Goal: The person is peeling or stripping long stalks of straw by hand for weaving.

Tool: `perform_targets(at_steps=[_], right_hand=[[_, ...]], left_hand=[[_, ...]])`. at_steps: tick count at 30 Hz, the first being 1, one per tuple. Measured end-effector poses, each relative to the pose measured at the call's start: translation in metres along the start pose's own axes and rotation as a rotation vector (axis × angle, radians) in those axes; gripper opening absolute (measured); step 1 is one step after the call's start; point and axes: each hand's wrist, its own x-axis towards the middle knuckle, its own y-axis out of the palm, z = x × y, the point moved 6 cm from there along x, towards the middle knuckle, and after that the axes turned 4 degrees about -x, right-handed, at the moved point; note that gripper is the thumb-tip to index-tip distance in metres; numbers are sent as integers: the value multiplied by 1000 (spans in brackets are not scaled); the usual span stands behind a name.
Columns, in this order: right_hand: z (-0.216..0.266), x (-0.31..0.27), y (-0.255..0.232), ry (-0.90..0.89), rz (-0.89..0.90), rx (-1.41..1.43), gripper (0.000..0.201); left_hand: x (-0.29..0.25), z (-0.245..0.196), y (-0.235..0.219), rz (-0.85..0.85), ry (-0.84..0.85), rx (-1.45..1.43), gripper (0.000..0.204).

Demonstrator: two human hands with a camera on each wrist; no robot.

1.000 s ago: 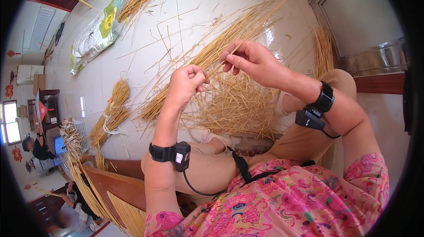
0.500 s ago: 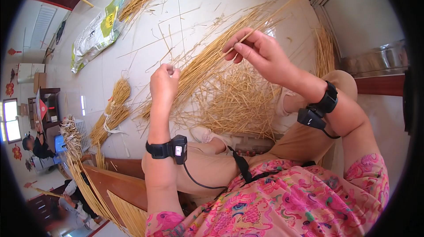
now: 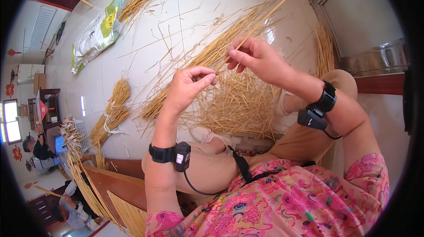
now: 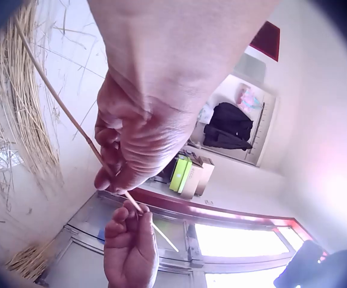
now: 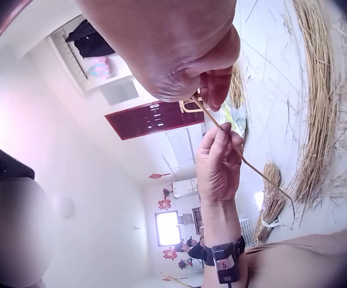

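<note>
A long, thin straw stalk (image 3: 278, 8) slants up and away to the right from my hands. Its lower end is pinched between the thumb and fingers of my left hand (image 3: 187, 87). Just farther along, my right hand (image 3: 258, 58) holds the same stalk between thumb and fingers. Little space separates the two hands. In the left wrist view the stalk (image 4: 59, 99) runs past both hands, with a paler tip beyond the right one. The right wrist view shows its thin, bent tail (image 5: 269, 180) trailing past the left hand (image 5: 218, 165).
Below the hands lie a long straw bundle (image 3: 212, 56) and a heap of loose straw (image 3: 243, 104) on the tiled floor. A tied bundle (image 3: 112, 109) and a printed bag (image 3: 99, 34) lie to the left. A wooden board (image 3: 115, 184) is beside my leg; other people sit behind it.
Half a second ago my left hand had drawn away left, off the stalk; now it is back at its lower end. My right hand rose with the stalk, then came down slightly.
</note>
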Motion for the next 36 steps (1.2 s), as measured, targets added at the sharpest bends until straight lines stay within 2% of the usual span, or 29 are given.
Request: perform_targets(at_steps=[7, 13, 16, 19, 25, 28, 33, 36], right_hand=[[-8, -2, 7, 25, -23, 39, 16], [-7, -4, 10, 29, 15, 19, 16], [-9, -4, 11, 28, 41, 9, 15], [-9, -4, 13, 20, 56, 25, 15], [-7, -7, 18, 13, 68, 41, 14], [-5, -7, 17, -4, 41, 40, 14], [-4, -5, 12, -48, -7, -62, 14], [-5, -5, 8, -90, -88, 37, 14]], left_hand=[[0, -1, 7, -71, 50, 13, 14], [0, 0, 9, -60, -32, 155, 12], [0, -1, 11, -94, -19, -54, 12], [-1, -2, 11, -81, 51, 44, 10], [0, 3, 8, -64, 23, 123, 7], [3, 2, 6, -165, 82, 42, 5], [6, 5, -8, -277, 9, -296, 7], [6, 10, -21, -336, 4, -407, 7]])
